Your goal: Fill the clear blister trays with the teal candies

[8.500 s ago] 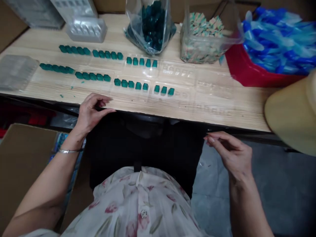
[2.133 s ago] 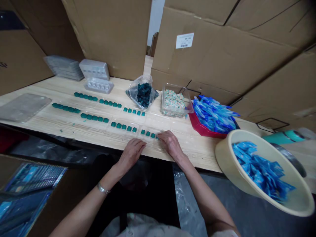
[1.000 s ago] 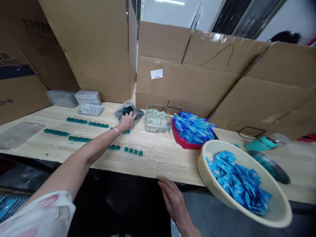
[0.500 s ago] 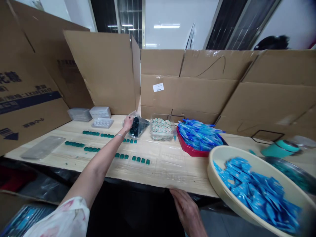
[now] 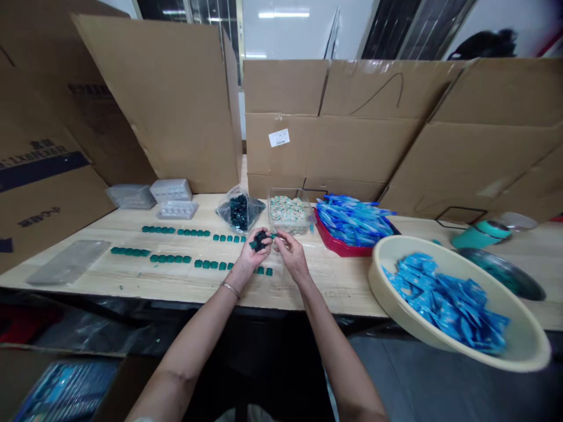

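Over the middle of the table, my left hand [image 5: 253,253] is curled around several dark green pieces [image 5: 260,241], which look like small square blocks. Close beside it, my right hand [image 5: 289,251] pinches one small green piece [image 5: 273,235] between thumb and fingertips. Two rows of green square pieces [image 5: 170,258] lie on the table in short groups, partly covered by my left hand. Behind my hands an open clear plastic bag [image 5: 251,212] holds more dark pieces. A clear container [image 5: 290,227] of small white and green bits stands to its right.
A red tray [image 5: 324,237] heaped with blue packets stands at the back right. The large cream basin [image 5: 382,281] of blue sachets overhangs the front edge. Clear plastic trays [image 5: 171,192] sit at back left; cardboard walls [image 5: 347,140] close off the rear.
My left hand has left the plastic bag and come back toward me with dark green pieces. My right hand has risen from the table's front edge to meet it. The view has shifted slightly.
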Demonstrator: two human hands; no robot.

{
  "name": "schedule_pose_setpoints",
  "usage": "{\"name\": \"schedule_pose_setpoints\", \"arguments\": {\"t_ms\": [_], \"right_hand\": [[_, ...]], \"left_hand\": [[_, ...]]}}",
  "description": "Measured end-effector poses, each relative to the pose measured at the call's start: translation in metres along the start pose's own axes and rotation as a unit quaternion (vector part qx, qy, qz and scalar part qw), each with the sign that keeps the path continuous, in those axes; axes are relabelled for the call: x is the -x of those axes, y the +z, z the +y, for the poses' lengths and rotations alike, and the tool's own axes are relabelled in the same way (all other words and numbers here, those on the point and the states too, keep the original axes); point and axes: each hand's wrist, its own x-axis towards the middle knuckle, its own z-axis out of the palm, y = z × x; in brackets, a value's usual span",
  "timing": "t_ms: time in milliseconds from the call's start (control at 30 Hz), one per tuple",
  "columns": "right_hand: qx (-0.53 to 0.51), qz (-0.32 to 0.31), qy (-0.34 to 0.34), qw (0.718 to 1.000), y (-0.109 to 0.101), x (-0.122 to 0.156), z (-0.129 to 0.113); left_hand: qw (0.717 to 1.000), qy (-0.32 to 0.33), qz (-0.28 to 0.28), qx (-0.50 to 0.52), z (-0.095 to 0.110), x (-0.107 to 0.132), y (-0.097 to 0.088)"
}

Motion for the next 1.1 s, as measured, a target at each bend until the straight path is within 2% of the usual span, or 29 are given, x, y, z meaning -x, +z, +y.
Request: {"name": "schedule_pose_setpoints", "arguments": {"t_ms": [67, 200, 300, 400, 500, 667, 733, 933, 1100], "right_hand": [[-0.019, -0.005, 0.018, 1.0, 0.002, -0.003, 0.008], [-0.106, 0.049, 0.053, 0.992, -0.004, 0.003, 0.017], [-0.138, 0.053, 0.067, 0.987, -0.01, 0.007, 0.019], [-0.134, 0.031, 0.081, 0.987, -0.016, 0.008, 0.016], [-0.129, 0.001, 0.078, 0.989, -0.019, 0.009, 0.013], [0.01, -0.055, 0.045, 0.997, -0.023, 0.011, 0.009], [0.03, -0.067, 0.039, 0.997, -0.023, 0.011, 0.009], [0.025, -0.151, 0.066, 0.986, -0.028, 0.007, 0.008], [-0.01, -0.148, 0.086, 0.985, -0.031, 0.008, 0.01]], "left_hand": [[0.999, -0.022, -0.007, 0.048, -0.008, 0.002, -0.004], [0.998, -0.027, 0.007, 0.064, -0.013, 0.005, -0.015], [0.996, -0.064, 0.016, 0.064, -0.014, 0.011, -0.022], [0.993, -0.102, 0.006, 0.064, -0.018, 0.019, -0.023], [0.994, -0.109, -0.01, 0.025, -0.023, 0.028, -0.021], [0.995, -0.083, 0.011, -0.053, -0.029, 0.038, -0.015], [0.995, -0.074, 0.027, -0.062, -0.031, 0.039, -0.015], [0.992, -0.098, 0.011, -0.076, -0.032, 0.041, -0.018], [0.992, -0.123, -0.019, -0.028, -0.031, 0.044, -0.022]]}}
